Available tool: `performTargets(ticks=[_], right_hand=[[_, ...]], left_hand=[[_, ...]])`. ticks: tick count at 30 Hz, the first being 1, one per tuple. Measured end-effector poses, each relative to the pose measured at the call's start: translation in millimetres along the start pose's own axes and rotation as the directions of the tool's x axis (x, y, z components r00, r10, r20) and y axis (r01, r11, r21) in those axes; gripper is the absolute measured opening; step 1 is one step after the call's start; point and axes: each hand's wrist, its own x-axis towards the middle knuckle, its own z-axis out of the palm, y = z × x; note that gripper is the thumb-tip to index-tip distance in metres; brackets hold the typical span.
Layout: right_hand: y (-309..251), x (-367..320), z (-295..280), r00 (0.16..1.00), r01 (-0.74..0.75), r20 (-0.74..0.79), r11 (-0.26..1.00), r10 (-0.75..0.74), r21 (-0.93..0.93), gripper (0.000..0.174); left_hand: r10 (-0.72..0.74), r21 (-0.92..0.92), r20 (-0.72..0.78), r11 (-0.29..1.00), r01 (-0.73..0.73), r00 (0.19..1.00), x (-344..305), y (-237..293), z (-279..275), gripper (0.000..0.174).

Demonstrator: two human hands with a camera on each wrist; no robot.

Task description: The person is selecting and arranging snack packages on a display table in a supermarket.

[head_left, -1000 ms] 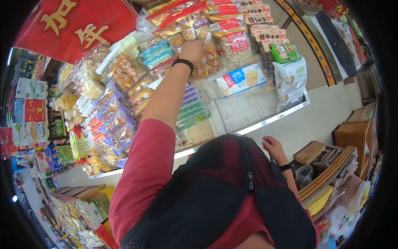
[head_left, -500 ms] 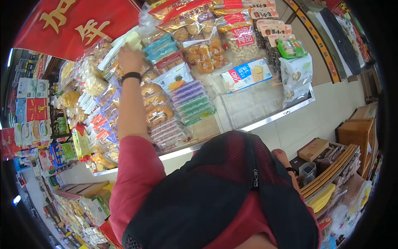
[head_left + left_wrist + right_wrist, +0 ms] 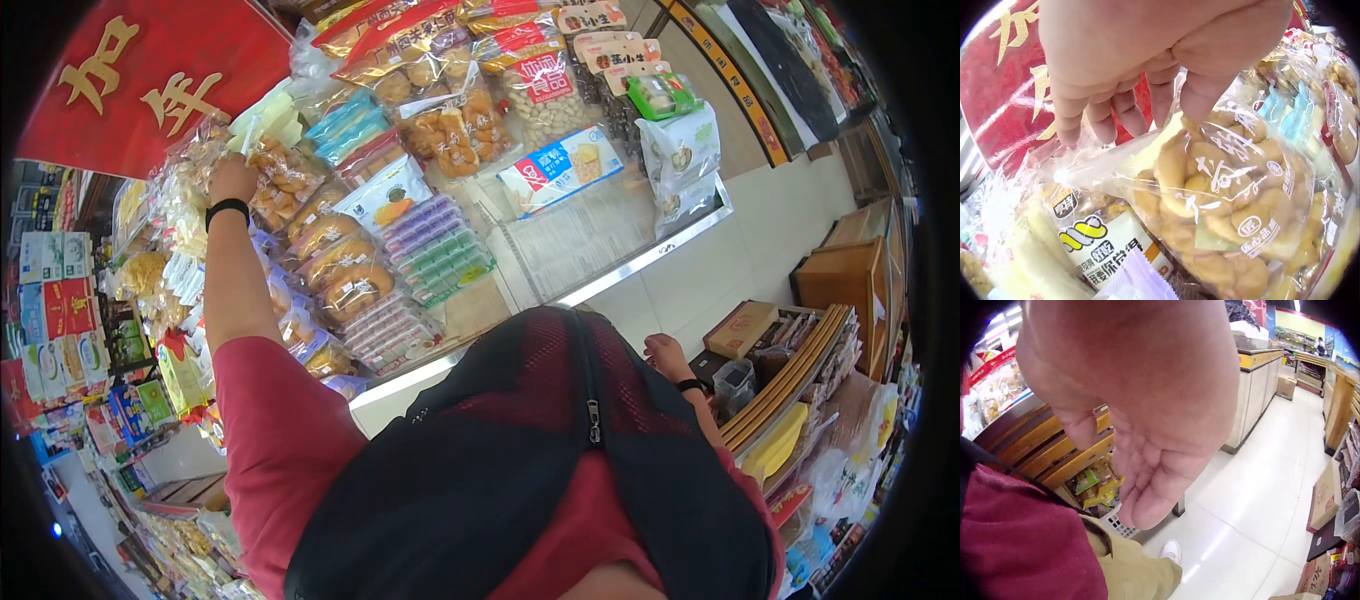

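My left hand reaches over the left part of a display table of packaged snacks. In the left wrist view its relaxed fingers spread and point down over the top edge of a clear bag of twisted pastries, with the thumb overlapping the bag's upper part. Beside that bag lies a white-labelled snack pack with a yellow and black twist on it. My right hand hangs at my side, fingers loosely curled and holding nothing; the right wrist view shows its palm above the floor.
A red banner with gold characters rises behind the goods. To the right on the table are a blue and white cracker pack and purple and green packs. A wooden slatted shelf stands right of me. The metal table edge runs before me.
My left hand moved left across the table, from above the pastry bags near the middle to the bags at the left. The view shifted slightly. My right hand still hangs at my side.
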Motion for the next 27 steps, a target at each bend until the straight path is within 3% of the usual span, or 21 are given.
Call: performTargets(ticks=[2, 6, 8, 9, 11, 12, 14, 15, 16, 17, 19, 20, 21, 22, 25, 27], right_hand=[[0, -1, 7, 0.999, 0.023, 0.043, 0.992, -0.017, -0.124, 0.028], [6, -6, 2, 0.999, 0.029, 0.040, 0.966, -0.020, -0.256, 0.028], [37, 8, -13, 0.980, 0.193, 0.108, 0.918, -0.165, -0.347, 0.029], [48, 13, -18, 0.982, 0.186, 0.101, 0.922, -0.160, -0.340, 0.029], [64, 17, -26, 0.983, 0.179, 0.095, 0.947, -0.159, -0.266, 0.029], [68, 15, -28, 0.984, 0.171, 0.090, 0.949, -0.153, -0.264, 0.029], [67, 18, -29, 0.982, 0.172, 0.134, 0.939, -0.137, -0.298, 0.029], [47, 8, -19, 0.997, -0.065, 0.032, 0.988, 0.070, -0.138, 0.029], [40, 8, -15, 0.997, -0.058, 0.034, 0.989, 0.063, -0.139, 0.029], [35, 9, -13, 0.995, -0.094, 0.020, 0.990, 0.097, -0.109, 0.028], [22, 9, -6, 0.992, -0.125, 0.010, 0.989, 0.126, -0.072, 0.028], [12, 6, -3, 0.995, -0.095, 0.009, 0.994, 0.095, -0.058, 0.027], [6, 6, -1, 0.998, -0.065, 0.005, 0.997, 0.065, -0.041, 0.027], [4, 9, -1, 0.998, -0.063, 0.003, 0.997, 0.063, -0.032, 0.027], [7, 11, 0, 0.999, -0.037, 0.026, 0.999, 0.038, -0.027, 0.031], [13, 9, 1, 0.999, -0.038, -0.019, 0.999, 0.039, 0.029, 0.028]], left_hand=[[0.143, 0.086, -0.043, 0.987, -0.139, 0.989, 1, -2, 0, 0.030], [0.116, 0.070, -0.062, 0.991, -0.112, 0.991, -12, 11, -14, 0.027], [0.100, 0.096, -0.191, 0.992, -0.082, 0.976, -21, 14, -32, 0.026], [0.108, 0.102, -0.242, 0.991, -0.086, 0.964, -18, 7, -39, 0.026], [0.193, 0.183, -0.418, 0.975, -0.126, 0.888, -28, 6, -74, 0.021], [0.195, 0.058, -0.484, 0.980, -0.192, 0.853, -37, 14, -100, 0.018], [0.230, 0.069, -0.502, 0.972, -0.226, 0.834, -52, 34, -147, 0.017], [0.283, 0.061, -0.585, 0.950, -0.307, 0.760, -61, 48, -169, 0.016], [0.325, 0.062, -0.664, 0.922, -0.383, 0.674, -70, 63, -185, 0.016], [0.322, 0.066, -0.668, 0.924, -0.377, 0.671, -76, 78, -195, 0.016], [0.383, 0.007, -0.667, 0.861, -0.509, 0.639, -81, 115, -211, 0.015], [0.429, 0.002, -0.702, 0.800, -0.600, 0.569, -83, 136, -212, 0.015], [0.448, -0.030, -0.678, 0.775, -0.631, 0.583, -83, 159, -211, 0.015], [0.451, -0.113, -0.595, 0.773, -0.624, 0.666, -93, 186, -213, 0.020], [0.547, -0.223, -0.583, 0.603, -0.766, 0.601, -90, 260, -183, 0.022], [0.599, -0.286, -0.451, 0.605, -0.743, 0.661, -98, 314, -170, 0.018]])
